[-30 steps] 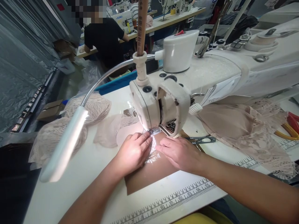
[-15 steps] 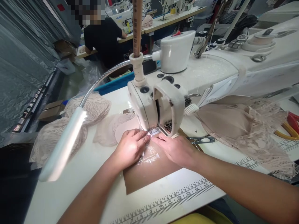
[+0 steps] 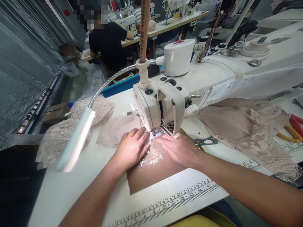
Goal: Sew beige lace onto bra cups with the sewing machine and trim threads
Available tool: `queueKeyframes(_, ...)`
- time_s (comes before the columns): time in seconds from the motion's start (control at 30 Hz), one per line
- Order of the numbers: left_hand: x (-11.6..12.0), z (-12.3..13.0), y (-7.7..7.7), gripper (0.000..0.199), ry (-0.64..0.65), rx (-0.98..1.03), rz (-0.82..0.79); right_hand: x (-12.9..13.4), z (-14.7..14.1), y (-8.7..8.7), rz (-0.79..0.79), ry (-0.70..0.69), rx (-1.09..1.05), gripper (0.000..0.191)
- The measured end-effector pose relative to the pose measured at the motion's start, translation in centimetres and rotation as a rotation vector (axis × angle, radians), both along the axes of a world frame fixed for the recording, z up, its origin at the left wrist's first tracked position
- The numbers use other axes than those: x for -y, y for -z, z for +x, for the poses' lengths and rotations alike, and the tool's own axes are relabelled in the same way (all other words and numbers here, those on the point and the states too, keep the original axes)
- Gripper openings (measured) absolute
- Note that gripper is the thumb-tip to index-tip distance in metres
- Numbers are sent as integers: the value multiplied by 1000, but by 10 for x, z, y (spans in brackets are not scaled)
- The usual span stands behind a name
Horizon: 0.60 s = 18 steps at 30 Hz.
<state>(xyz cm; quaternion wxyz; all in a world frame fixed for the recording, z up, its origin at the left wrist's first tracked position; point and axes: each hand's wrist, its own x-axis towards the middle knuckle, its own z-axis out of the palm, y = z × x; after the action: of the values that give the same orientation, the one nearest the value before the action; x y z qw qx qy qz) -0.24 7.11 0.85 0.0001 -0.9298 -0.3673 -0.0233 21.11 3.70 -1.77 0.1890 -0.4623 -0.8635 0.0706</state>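
A white sewing machine head stands over the table, its presser foot lit by a lamp. My left hand lies palm down just left of the foot, fingers stretched over a pale sheer piece of fabric that spreads out behind it. To the right of the foot, my right hand rests low with its fingers pressed together near the stitching spot. What the right fingertips pinch, if anything, is too small to make out. Beneath both hands is a brown sheet with shiny clear tape on it.
Lace cups lie at the left behind the lamp on its bendable neck. Beige lace fabric, thread snips and red-and-yellow handles are at the right. A ruler strip runs along the front. A co-worker sits beyond.
My left hand has shifted slightly, its fingers now flatter beside the foot. My right hand stays nearly in place. The view has moved a little, and the co-worker's arm has changed position.
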Motion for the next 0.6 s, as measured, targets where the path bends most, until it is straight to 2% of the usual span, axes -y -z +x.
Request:
queueKeyframes(0.1, 9, -4, -16, 44, -43, -18, -119, 0, 0, -1, -8, -4, -24, 30)
queueKeyframes(0.23, 17, -9, -29, 34, -44, 56, -303, 0, 1, -1, -5, -24, -30, 29)
queueKeyframes(0.37, 15, -6, -20, 33, -3, 151, -218, 1, 1, 0, 5, -48, -36, 27)
queueKeyframes(0.6, 18, 9, -1, 43, 46, 102, -153, 2, 1, 3, 35, -59, 18, 26)
